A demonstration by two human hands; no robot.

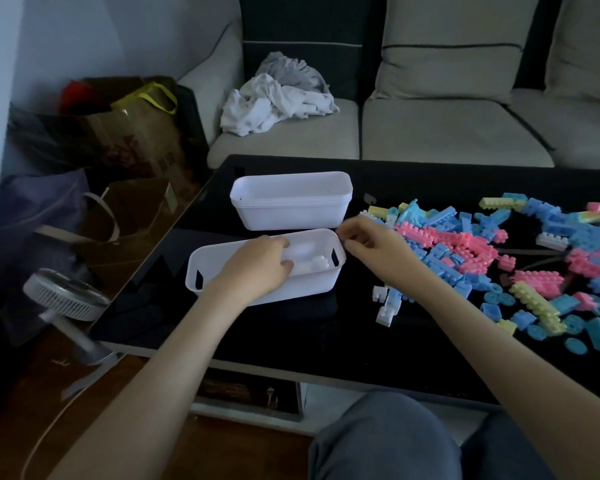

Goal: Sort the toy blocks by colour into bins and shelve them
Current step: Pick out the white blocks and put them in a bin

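White near bin (pixel 222 271) being gripped at rim by left hand (pixel 257 268), fingers curled inside; right hand (pixel 371 247) hovering, fingers loosely bent, holding nothing visible. Counting two bin stacks, three loose white blocks (pixel 387 303).

2 hands: left hand (pixel 257 268), right hand (pixel 374 249); 2 white bin positions: near bin (pixel 201 268), far stack of bins (pixel 291 202), nested count unclear; block pile (pixel 499 258) too jumbled to count; 1 fan (pixel 66 296)

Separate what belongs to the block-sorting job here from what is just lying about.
Job: near white bin with white blocks inside; stacked white bins; mixed block pile; loose white blocks; left hand in the bin; right hand.

Lying about: crumpled laundry, paper bags, fan.
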